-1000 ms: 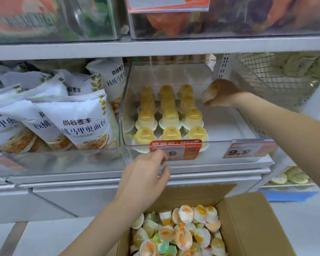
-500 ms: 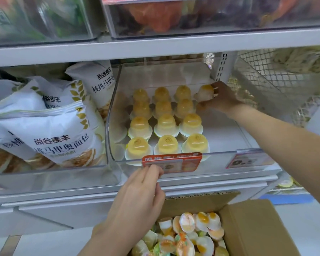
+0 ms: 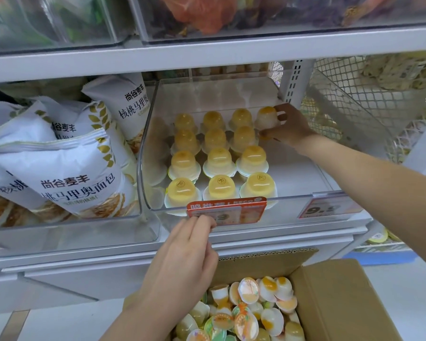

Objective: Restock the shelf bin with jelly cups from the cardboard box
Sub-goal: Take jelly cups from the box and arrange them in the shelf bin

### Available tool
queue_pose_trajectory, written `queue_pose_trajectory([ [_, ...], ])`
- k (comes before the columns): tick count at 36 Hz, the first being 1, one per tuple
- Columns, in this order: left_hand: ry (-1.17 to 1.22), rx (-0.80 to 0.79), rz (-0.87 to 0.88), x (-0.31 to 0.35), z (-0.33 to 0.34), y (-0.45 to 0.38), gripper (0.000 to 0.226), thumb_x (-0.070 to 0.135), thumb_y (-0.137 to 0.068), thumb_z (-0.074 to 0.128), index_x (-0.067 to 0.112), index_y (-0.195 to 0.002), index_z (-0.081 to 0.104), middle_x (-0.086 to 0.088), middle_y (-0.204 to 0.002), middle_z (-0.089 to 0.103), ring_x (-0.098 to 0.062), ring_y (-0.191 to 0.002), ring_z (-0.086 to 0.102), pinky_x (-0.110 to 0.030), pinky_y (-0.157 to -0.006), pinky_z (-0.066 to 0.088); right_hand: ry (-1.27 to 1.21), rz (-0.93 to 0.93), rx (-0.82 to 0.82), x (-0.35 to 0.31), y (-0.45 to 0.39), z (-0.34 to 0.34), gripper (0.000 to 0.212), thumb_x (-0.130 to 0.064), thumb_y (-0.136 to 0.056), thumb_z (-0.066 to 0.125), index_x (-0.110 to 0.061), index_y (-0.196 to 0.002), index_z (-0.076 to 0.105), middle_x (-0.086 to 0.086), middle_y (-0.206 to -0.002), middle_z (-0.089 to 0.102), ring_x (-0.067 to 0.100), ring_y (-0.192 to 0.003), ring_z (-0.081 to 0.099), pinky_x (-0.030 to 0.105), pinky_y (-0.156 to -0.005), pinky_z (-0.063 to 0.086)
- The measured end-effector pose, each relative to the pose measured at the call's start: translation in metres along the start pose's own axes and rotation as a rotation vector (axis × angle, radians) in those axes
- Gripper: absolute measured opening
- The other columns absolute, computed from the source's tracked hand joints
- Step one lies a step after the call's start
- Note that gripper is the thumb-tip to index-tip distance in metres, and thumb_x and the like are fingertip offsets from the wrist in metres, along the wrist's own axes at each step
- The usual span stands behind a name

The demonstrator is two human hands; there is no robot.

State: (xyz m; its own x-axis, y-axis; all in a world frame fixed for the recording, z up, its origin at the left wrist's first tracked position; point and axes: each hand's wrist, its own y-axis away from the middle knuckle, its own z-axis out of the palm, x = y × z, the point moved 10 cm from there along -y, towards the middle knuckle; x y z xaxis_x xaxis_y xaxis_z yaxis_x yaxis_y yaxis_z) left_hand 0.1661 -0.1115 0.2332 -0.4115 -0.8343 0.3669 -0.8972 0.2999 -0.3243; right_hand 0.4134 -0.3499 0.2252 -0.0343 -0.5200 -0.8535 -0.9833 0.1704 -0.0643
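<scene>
A clear plastic shelf bin (image 3: 290,205) holds several yellow jelly cups (image 3: 219,163) set upside down in three neat columns. My right hand (image 3: 287,126) reaches deep into the bin and grips one more jelly cup (image 3: 266,118) at the back right, beside the rear row. My left hand (image 3: 182,257) rests with its fingertips on the bin's front lip by the red price tag (image 3: 228,210), holding nothing. Below stands an open cardboard box (image 3: 342,299) with several loose jelly cups (image 3: 251,308) in it.
Several white bread bags (image 3: 67,173) fill the clear bin to the left. A wire mesh basket (image 3: 354,104) sits to the right of the jelly bin. Another shelf with clear bins (image 3: 231,18) hangs close overhead. A second price tag (image 3: 327,207) hangs at the front right.
My right hand has lowered the jelly cup from above the bin's right side down to the back row. My left hand has stayed on the bin's front edge.
</scene>
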Motion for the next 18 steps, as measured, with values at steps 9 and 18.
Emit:
queue_pose_trajectory([
  [9, 0.012, -0.017, -0.005, 0.000, 0.001, 0.000, 0.043, 0.004, -0.075, 0.067, 0.026, -0.103, 0.043, 0.011, -0.093, 0.056, -0.004, -0.088, 0.045, -0.022, -0.082, 0.037, 0.021, 0.003, -0.025, 0.003, -0.002, 0.002, 0.076, -0.012, -0.068, 0.081, -0.018, -0.132, 0.040, 0.008, -0.115, 0.053, 0.022, -0.103, 0.052, 0.031, -0.080, 0.048],
  [18, 0.015, -0.065, 0.005, 0.001, 0.003, 0.006, 0.040, 0.012, -0.082, 0.063, 0.030, -0.107, 0.038, 0.014, -0.101, 0.052, -0.002, -0.095, 0.045, -0.013, -0.074, 0.039, 0.192, 0.024, 0.039, -0.007, 0.013, -0.010, 0.089, -0.017, -0.069, 0.081, -0.021, -0.140, 0.027, 0.014, -0.134, 0.043, 0.030, -0.119, 0.048, 0.033, -0.085, 0.047],
])
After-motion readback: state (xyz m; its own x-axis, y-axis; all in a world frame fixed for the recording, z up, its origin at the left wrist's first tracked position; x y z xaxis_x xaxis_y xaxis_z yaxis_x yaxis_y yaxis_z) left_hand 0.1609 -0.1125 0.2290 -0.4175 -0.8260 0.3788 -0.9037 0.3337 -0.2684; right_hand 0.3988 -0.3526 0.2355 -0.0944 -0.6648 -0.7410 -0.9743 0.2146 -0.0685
